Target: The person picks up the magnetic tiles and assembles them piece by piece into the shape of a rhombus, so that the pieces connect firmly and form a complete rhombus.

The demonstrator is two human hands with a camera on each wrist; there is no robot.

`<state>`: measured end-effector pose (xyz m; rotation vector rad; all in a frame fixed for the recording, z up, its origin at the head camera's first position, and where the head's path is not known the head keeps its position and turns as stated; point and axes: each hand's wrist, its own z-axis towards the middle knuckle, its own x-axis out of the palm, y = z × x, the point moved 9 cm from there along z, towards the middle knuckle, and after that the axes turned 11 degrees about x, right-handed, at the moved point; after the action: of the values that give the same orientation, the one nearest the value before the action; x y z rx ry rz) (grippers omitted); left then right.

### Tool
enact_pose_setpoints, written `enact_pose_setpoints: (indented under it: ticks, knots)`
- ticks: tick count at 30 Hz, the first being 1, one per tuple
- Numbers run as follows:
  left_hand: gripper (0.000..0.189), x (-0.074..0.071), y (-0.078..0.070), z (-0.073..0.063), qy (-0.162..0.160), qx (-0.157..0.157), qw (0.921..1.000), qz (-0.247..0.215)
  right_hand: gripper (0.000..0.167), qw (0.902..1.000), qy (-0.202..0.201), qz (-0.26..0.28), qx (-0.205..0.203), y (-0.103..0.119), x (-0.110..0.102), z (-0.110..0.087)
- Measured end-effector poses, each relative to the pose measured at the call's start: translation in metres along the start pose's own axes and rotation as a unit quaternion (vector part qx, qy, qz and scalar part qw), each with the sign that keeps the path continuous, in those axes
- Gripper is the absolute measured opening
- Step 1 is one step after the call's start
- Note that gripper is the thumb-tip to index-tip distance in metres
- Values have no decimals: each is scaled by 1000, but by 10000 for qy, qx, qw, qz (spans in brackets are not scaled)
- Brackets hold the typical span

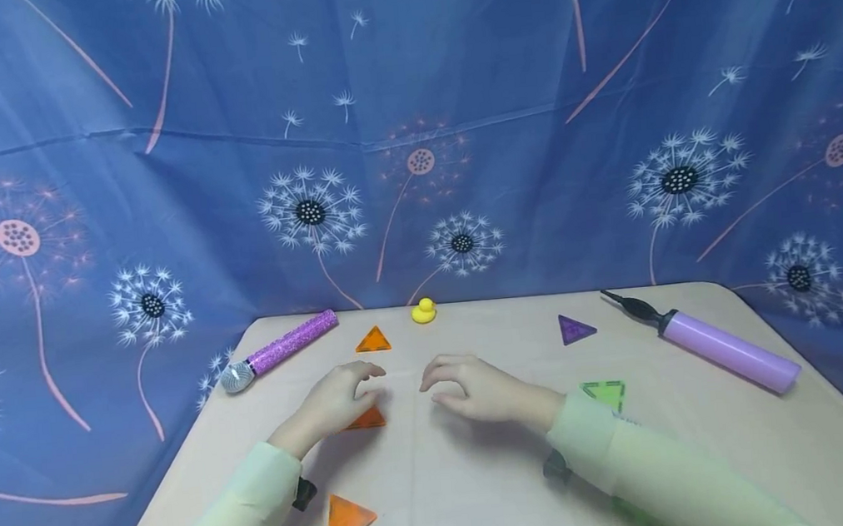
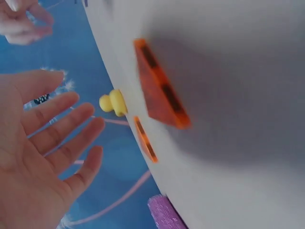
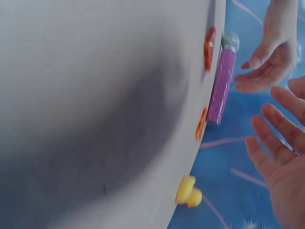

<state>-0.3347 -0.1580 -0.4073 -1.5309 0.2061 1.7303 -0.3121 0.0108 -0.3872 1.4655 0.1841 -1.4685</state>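
Both hands hover over the middle of the table, palms facing each other with a gap between. My left hand (image 1: 337, 400) has loosely bent, spread fingers and holds nothing; an orange triangular tile (image 1: 367, 419) lies beneath it, partly hidden by the hand. My right hand (image 1: 481, 387) is likewise relaxed with nothing in it, above bare cloth. In the left wrist view that orange tile (image 2: 159, 90) rests apart from the fingers (image 2: 71, 143). Beyond the hands sit another orange triangular tile (image 1: 374, 340) and a yellow rubber duck (image 1: 423, 311).
A glittery purple microphone (image 1: 286, 347) lies at the back left. A third orange triangle (image 1: 347, 524) is near the front. On the right are a purple triangle (image 1: 576, 329), a green triangle (image 1: 608, 394), a lilac hand pump (image 1: 726, 349) and another green piece (image 1: 639, 518) partly under the right sleeve.
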Motion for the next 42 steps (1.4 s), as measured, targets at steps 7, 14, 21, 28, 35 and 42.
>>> enact_pose_setpoints:
  ticks: [7,14,21,28,35,42]
  knots:
    - [26,1,3,-33,41,457,9989,18,21,9957,759,-266,-458,32,38,-6]
    - [32,7,7,-45,223,674,9975,-31,23,9844,1196,-663,-1106,65,64,-11]
    - [35,13,6,-49,366,621,9974,-78,27,9648,1606,-1200,-1699,93,96,-17]
    - [36,19,8,-49,554,504,9970,-198,38,9380,1929,-1873,-2186,112,126,-22]
    - [42,22,10,-47,654,465,9967,-143,47,9143,2248,-2301,-2462,120,149,-26]
    - [44,22,11,-48,697,330,9967,-247,50,8961,2679,-2649,-2346,119,163,-27]
